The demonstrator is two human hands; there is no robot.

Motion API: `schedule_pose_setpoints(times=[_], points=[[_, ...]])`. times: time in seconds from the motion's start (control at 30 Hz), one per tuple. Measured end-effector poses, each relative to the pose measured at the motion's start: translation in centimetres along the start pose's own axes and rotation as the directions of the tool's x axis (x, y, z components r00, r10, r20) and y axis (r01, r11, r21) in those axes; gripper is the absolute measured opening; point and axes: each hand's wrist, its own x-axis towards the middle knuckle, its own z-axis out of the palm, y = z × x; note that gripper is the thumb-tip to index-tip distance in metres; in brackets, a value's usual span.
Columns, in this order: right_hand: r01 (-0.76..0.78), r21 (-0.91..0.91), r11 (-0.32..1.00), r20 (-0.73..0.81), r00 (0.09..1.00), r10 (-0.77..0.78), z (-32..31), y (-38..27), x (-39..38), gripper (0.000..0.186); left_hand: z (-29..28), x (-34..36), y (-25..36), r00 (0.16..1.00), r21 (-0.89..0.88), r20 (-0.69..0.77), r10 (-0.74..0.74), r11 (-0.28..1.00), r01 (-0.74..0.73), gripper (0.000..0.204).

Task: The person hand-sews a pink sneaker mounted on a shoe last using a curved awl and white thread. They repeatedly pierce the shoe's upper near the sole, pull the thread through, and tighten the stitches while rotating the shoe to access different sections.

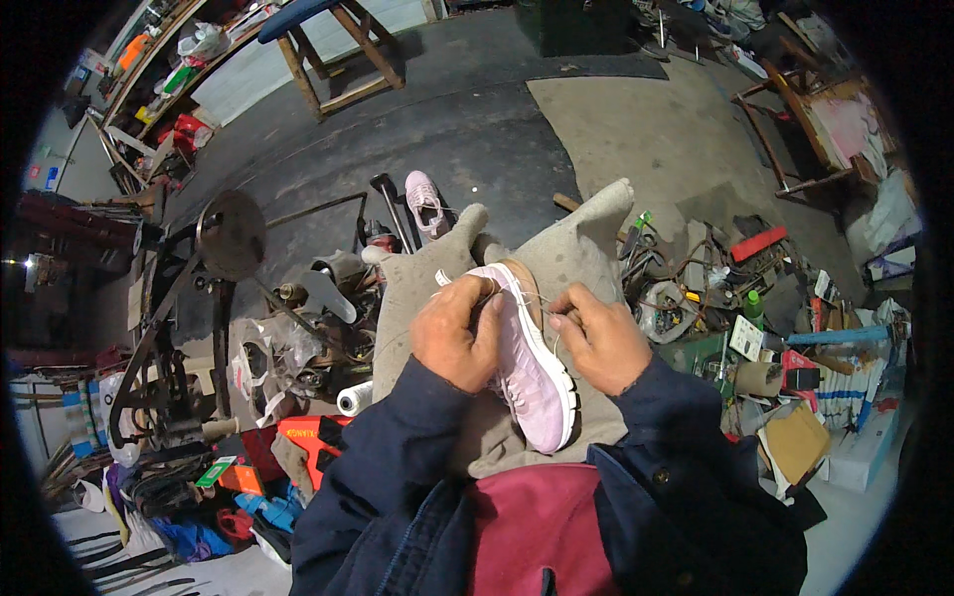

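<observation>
Pink shoe (534, 382), centre of frame: your left hand (455, 333) is gripping it; your right hand (600, 341) is pinching thread (534, 295).

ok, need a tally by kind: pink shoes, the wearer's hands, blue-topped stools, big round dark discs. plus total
Pink shoes: 2 (held shoe, unheld shoe)
Hands: 2 (left hand, right hand)
Blue-topped stool: 1
Big round dark disc: 1
Total: 6
</observation>
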Motion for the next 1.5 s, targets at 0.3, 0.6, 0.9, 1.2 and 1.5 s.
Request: schedule_pose_setpoints(times=[0.3, 0.6, 0.9, 1.2, 1.5], points=[[0.178, 0.783, 0.596, -0.187, 0.981, -0.048, -6.0, 1.8, -0.8, 0.042, 0.0, 0.1, 0.2, 1.000, 0.025, -0.007, -0.003, 1.000, 0.003, 0.010], [0.116, 0.149, 0.982, -0.029, 0.993, -0.113, -2.0, 0.7, -1.7, 0.030, -0.1, 0.2, 0.3, 0.999, 0.038, 0.022, -0.029, 0.999, 0.028, 0.011], [0.013, -0.045, 0.999, -0.005, 1.000, -0.013, -0.2, -0.4, -0.2, 0.015, -0.1, 0.1, 0.4, 1.000, 0.034, 0.002, -0.029, 0.999, 0.029, 0.011], [0.012, -0.062, 0.998, -0.021, 1.000, -0.013, 0.2, -0.4, 0.6, 0.016, -0.2, 0.2, 0.3, 0.999, 0.042, 0.013, -0.044, 0.998, 0.043, 0.012], [-0.016, -0.010, 1.000, 0.030, 0.999, 0.016, -0.6, 0.4, 0.0, 0.018, -0.1, 0.2, 0.2, 1.000, 0.038, -0.003, -0.023, 0.999, 0.023, 0.011]])
